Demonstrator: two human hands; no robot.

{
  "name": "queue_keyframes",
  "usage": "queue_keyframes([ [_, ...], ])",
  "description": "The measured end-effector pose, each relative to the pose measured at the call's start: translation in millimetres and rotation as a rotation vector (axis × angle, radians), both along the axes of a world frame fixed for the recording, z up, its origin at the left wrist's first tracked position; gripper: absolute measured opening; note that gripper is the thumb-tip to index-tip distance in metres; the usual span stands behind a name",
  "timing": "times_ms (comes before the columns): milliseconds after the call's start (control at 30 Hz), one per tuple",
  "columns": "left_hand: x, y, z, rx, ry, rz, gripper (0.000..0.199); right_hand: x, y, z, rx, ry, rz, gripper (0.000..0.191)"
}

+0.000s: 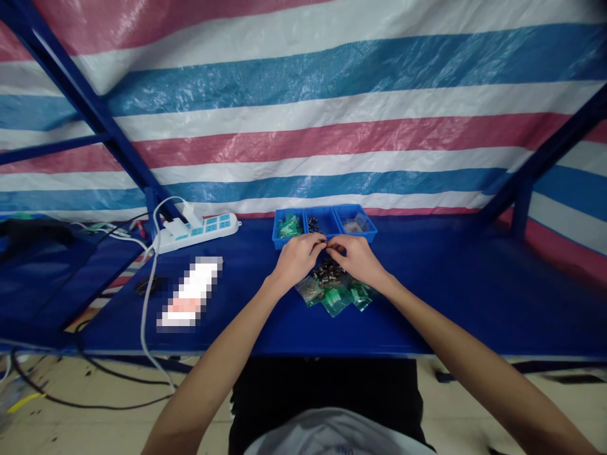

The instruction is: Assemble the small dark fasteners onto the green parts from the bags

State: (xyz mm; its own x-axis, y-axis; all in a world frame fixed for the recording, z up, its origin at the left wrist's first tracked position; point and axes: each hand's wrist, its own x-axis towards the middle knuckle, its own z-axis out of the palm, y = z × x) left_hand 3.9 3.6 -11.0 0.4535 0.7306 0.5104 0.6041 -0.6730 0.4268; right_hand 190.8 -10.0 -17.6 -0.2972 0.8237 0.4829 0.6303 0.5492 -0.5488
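Observation:
My left hand (300, 256) and my right hand (358, 258) meet at their fingertips above the blue table, just in front of a blue three-part tray (277, 242). Both are closed in a pinch; a small dark thing shows between the fingertips, too small to name. Below them lies a pile of small dark and metallic parts (329, 272). Nearer the table's front edge are a clear bag (310, 291), a green-tinted bag (336, 301) and another green-tinted bag (361, 295). The tray holds green bags (289, 226) at left, dark parts (313, 225) in the middle and clear bags (355, 224) at right.
On the blue table (465, 291), a white power strip (203, 232) with plugs and cables lies at left, near a blurred-out white and pink rectangle (192, 294). A white cable (143, 316) hangs over the front edge. Blue frame bars and a striped sheet (332, 139) stand behind.

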Motion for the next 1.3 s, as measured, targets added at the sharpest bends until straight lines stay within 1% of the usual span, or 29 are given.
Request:
queue_keyframes([
  [33, 0.3, -0.2, -0.2, 0.012, 0.01, 0.008, 0.02, 0.1, 0.2, 0.6, -0.03, 0.069, -0.002, 0.007],
  [100, 0.7, -0.7, -0.1, 0.021, 0.024, 0.021, 0.021, -0.9, 0.5, 0.3, -0.148, 0.25, 0.024, 0.006],
  [167, 1.1, -1.5, 0.6, 0.008, 0.029, 0.031, 0.022, -3.5, 0.2, -1.3, -0.295, 0.454, 0.061, 0.013],
  [233, 1.3, -2.4, 1.7, -0.016, 0.021, 0.04, 0.023, -6.7, -0.4, -2.8, -0.398, 0.627, 0.078, 0.02],
  [300, 1.4, -2.9, 2.8, -0.038, 0.011, 0.047, 0.023, -9.5, -1.1, -3.1, -0.44, 0.748, 0.07, 0.025],
  [367, 1.4, -2.8, 3.4, -0.057, 0.004, 0.044, 0.024, -10.8, -1.5, -2.1, -0.458, 0.816, 0.063, 0.026],
  [533, 1.2, -1.7, 3.3, -0.129, -0.055, 0.004, 0.026, -9.7, -1.6, 1.1, -0.516, 0.858, 0.113, 0.021],
  [700, 1.1, -1.7, 4.3, -0.145, -0.109, 0.019, 0.023, -10.1, -2.4, 1.7, -0.625, 0.914, 0.196, 0.023],
  [833, 1.6, -2.6, 5.4, -0.153, -0.113, -0.005, 0.024, -10.7, -2.6, 0.9, -0.62, 0.943, 0.192, 0.023],
  [933, 1.8, -4.0, 6.7, -0.143, -0.099, -0.013, 0.023, -9.4, -1.7, 0.4, -0.586, 0.963, 0.187, 0.02],
  [1000, 1.6, -5.2, 7.8, -0.112, -0.087, -0.002, 0.024, -7.6, -0.7, 0.2, -0.528, 0.942, 0.148, 0.015],
  [1133, 0.4, -6.9, 8.9, -0.026, -0.02, 0.061, 0.024, -3.2, 2.3, 0.4, -0.384, 0.834, 0.002, 0.009],
  [1200, 0.2, -7.0, 8.1, 0.002, 0.027, 0.082, 0.021, -1.8, 5.1, 0.7, -0.366, 0.809, -0.047, 0.01],
  [1300, 1.3, -7.1, 5.4, 0.017, 0.062, 0.089, 0.02, -1.9, 12.4, 1.8, -0.381, 0.853, -0.1, 0.014],
])
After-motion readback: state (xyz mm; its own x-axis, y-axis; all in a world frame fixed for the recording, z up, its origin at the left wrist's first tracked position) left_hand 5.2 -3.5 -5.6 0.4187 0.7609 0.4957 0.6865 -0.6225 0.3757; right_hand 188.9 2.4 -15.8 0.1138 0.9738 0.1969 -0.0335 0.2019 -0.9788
